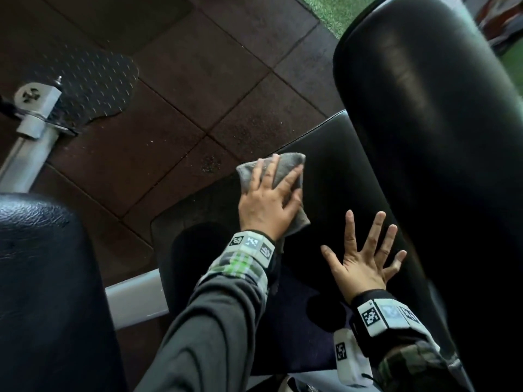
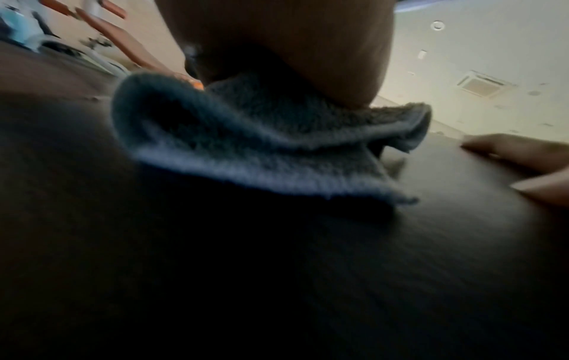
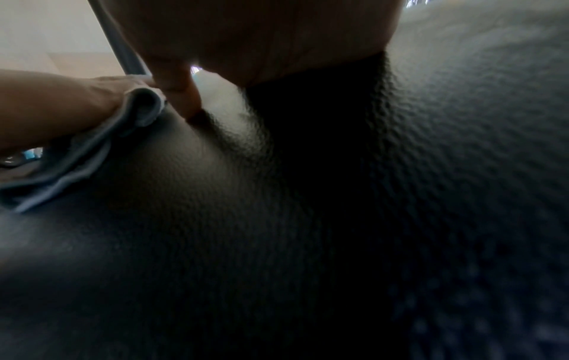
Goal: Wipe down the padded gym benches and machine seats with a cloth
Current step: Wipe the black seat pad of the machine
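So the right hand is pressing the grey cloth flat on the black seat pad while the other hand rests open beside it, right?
Not quite: the left hand presses the grey cloth on the black seat pad, and the right hand rests open beside it, fingers spread. The head view shows this.

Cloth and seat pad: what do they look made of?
Cloth: soft grey fabric, probably microfibre or terry, with fuzzy nap and limp folds. Seat pad: black vinyl or leatherette over padding, judging by its pebbled grain and dull sheen; real leather cannot be ruled out.
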Demonstrator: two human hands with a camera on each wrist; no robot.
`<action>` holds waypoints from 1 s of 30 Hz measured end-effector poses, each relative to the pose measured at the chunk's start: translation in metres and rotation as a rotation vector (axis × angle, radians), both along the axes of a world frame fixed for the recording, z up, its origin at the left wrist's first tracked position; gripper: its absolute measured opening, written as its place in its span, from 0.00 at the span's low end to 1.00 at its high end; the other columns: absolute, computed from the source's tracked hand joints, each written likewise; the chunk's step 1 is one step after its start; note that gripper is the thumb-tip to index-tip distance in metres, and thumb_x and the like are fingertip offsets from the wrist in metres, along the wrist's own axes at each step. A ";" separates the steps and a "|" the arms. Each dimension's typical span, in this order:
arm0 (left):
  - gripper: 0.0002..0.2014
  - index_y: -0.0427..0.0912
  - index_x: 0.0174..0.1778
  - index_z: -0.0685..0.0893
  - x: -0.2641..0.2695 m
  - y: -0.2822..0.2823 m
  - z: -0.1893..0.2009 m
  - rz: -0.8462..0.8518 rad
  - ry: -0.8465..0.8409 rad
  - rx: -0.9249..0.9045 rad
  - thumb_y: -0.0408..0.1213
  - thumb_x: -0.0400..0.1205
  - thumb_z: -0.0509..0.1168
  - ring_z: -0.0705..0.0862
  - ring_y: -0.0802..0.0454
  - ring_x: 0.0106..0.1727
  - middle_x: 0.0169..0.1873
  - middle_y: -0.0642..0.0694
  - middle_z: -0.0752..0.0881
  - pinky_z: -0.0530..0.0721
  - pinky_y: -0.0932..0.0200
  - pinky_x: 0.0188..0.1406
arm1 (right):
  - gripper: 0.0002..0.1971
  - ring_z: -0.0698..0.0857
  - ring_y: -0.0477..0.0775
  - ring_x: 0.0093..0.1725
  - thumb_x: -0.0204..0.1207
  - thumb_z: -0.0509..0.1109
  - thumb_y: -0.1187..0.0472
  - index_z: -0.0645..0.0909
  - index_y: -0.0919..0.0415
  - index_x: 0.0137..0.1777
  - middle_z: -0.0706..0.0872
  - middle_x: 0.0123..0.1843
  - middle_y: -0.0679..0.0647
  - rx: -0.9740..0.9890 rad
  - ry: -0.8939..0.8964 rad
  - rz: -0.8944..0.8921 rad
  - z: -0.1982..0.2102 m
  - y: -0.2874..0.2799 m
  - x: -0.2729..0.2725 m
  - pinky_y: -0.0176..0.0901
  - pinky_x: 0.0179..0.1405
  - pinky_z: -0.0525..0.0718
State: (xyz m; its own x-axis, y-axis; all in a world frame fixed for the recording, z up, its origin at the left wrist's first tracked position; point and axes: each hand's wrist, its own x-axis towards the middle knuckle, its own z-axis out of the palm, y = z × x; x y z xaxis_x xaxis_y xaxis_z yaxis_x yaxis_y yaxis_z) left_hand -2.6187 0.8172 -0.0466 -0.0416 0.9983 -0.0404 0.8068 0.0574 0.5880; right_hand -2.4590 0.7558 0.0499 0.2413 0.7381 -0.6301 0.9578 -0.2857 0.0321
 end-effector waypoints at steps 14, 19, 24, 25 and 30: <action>0.25 0.66 0.80 0.68 0.048 -0.075 0.000 0.099 0.034 0.046 0.57 0.84 0.53 0.57 0.37 0.85 0.85 0.44 0.63 0.72 0.30 0.72 | 0.40 0.04 0.45 0.55 0.76 0.50 0.31 0.20 0.30 0.71 0.04 0.59 0.40 -0.001 -0.027 0.012 -0.001 0.000 0.001 0.68 0.73 0.31; 0.25 0.69 0.78 0.69 0.020 -0.020 -0.004 0.006 0.014 0.073 0.61 0.83 0.53 0.59 0.40 0.85 0.84 0.48 0.65 0.72 0.33 0.73 | 0.40 0.05 0.47 0.57 0.76 0.51 0.31 0.20 0.29 0.71 0.04 0.60 0.41 -0.012 -0.016 0.007 -0.001 0.001 0.001 0.67 0.72 0.29; 0.29 0.65 0.80 0.68 -0.026 -0.007 -0.012 0.147 -0.005 -0.066 0.62 0.81 0.46 0.57 0.38 0.85 0.84 0.43 0.65 0.64 0.37 0.80 | 0.40 0.06 0.48 0.59 0.75 0.50 0.31 0.21 0.29 0.71 0.04 0.61 0.42 -0.013 -0.013 0.011 -0.001 0.001 0.001 0.68 0.72 0.29; 0.29 0.62 0.80 0.69 -0.031 -0.014 -0.014 0.193 0.001 -0.064 0.60 0.82 0.47 0.59 0.36 0.84 0.83 0.41 0.66 0.63 0.35 0.80 | 0.40 0.06 0.48 0.58 0.75 0.50 0.30 0.21 0.29 0.72 0.05 0.63 0.43 -0.009 -0.016 0.014 -0.001 0.001 0.001 0.68 0.72 0.29; 0.26 0.55 0.80 0.72 -0.007 -0.071 -0.018 0.281 0.080 -0.043 0.56 0.85 0.52 0.58 0.34 0.83 0.83 0.37 0.63 0.64 0.31 0.79 | 0.40 0.07 0.50 0.61 0.75 0.50 0.31 0.21 0.29 0.71 0.07 0.67 0.45 -0.002 -0.025 0.018 -0.003 -0.001 0.001 0.69 0.71 0.28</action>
State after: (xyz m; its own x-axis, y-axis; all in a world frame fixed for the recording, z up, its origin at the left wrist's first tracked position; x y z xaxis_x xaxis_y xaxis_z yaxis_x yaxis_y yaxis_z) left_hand -2.6258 0.7465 -0.0649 -0.3207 0.9447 -0.0678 0.7995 0.3084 0.5155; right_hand -2.4581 0.7553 0.0473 0.2431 0.7415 -0.6253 0.9618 -0.2680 0.0561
